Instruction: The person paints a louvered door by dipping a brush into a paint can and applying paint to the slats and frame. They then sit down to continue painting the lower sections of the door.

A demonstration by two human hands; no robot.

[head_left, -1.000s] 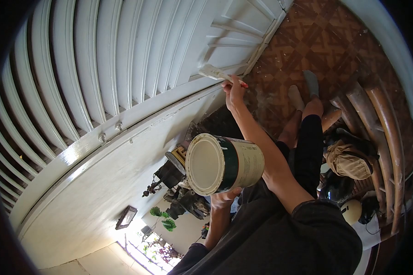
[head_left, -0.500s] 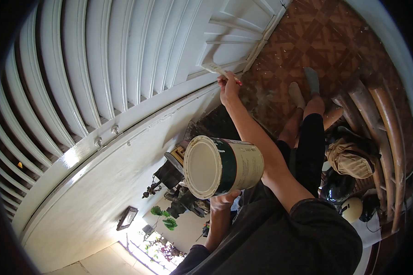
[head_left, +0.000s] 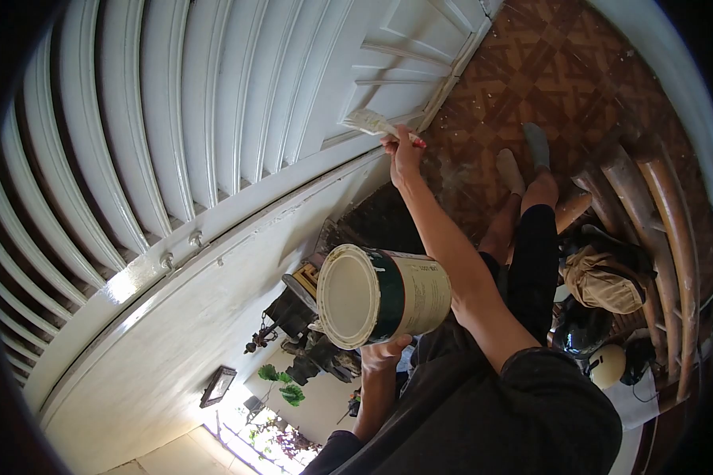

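My right hand [head_left: 406, 157] is closed on the red-tipped handle of a paintbrush [head_left: 370, 123]. The brush's broad, pale bristles lie over the lower edge of a white panelled door [head_left: 408, 59]; whether they touch it, I cannot tell. Below the middle of the view, my left hand [head_left: 384, 354] supports a large paint can [head_left: 388, 296] from underneath, its thumb against the can's side. The can is cream with a dark green band, and its round, pale end faces the camera. My right forearm passes beside it.
White slats [head_left: 119, 127] curve across the left, above a pale wall [head_left: 174, 317]. Brown patterned flooring [head_left: 531, 71] lies at upper right, near my socked feet. A wooden chair [head_left: 669, 229] holds a tan bag [head_left: 602, 279]; helmets [head_left: 608, 364] are beside it. Green leaves [head_left: 291, 393] show low.
My right hand has shifted slightly right, and the brush has turned so that more of its broad side shows. The can sits slightly lower in view.
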